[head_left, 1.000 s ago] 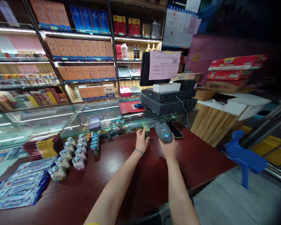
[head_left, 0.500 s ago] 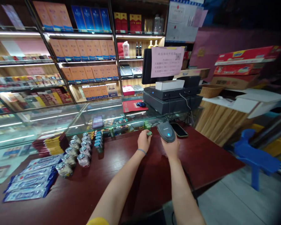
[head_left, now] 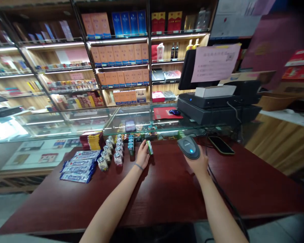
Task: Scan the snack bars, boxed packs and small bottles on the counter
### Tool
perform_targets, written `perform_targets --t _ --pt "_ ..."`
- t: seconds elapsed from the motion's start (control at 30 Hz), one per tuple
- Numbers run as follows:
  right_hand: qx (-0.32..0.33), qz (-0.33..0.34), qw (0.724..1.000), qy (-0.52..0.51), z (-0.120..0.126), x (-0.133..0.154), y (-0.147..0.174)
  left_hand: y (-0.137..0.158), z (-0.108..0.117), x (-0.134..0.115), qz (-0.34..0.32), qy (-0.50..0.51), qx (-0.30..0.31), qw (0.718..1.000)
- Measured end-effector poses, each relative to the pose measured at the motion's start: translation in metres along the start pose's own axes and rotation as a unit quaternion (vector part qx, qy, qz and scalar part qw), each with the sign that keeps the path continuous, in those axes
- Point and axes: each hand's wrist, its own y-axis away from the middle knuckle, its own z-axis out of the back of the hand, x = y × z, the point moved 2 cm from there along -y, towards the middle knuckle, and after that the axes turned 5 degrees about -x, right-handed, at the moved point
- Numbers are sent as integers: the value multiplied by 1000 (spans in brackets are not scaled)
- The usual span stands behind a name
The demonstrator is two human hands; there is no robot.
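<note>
My left hand [head_left: 142,156] is closed around a small green-and-white tube [head_left: 149,147], held tilted just above the dark red table. Its printing is too small to read. My right hand [head_left: 199,166] grips a grey barcode scanner [head_left: 188,147] with a lit blue light; the scanner's head points forward and left, and its handle is hidden in my fingers. Left of my left hand is a row of small blue-green tubs [head_left: 130,145]. Beyond it stand two rows of silver-lidded jars [head_left: 118,158]. Blue-and-white packets [head_left: 78,167] lie overlapped farther left.
Maroon and yellow packets [head_left: 95,140] stand behind the jars. A glass counter [head_left: 111,118] borders the table's far edge. A phone [head_left: 221,145] lies right of the scanner, near the scanner cable [head_left: 221,192]. A monitor [head_left: 187,71] and a mouse [head_left: 175,112] are behind.
My left hand has moved left with the small tube, towards the row of tubs, and the tube is turned so its side shows. The scanner stays in my right hand. The view has swung left.
</note>
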Motion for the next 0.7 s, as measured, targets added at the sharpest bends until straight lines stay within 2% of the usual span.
perform_targets --t 0.1,0.2,0.3,0.4,0.7 --pt "40 51 998 -17 -8 15 9 -1 20 -9 36 24 1 999" --pt "92 109 989 -34 -14 30 18 -3 28 -13 57 40 9 997" --pt "148 195 968 -55 -17 46 23 -5 30 -14 54 53 36 997" --pt "204 258 943 -57 -18 58 26 -7 31 -13 47 64 38 996" --pt "290 298 909 -28 -18 71 28 -12 32 -10 60 99 18 993"
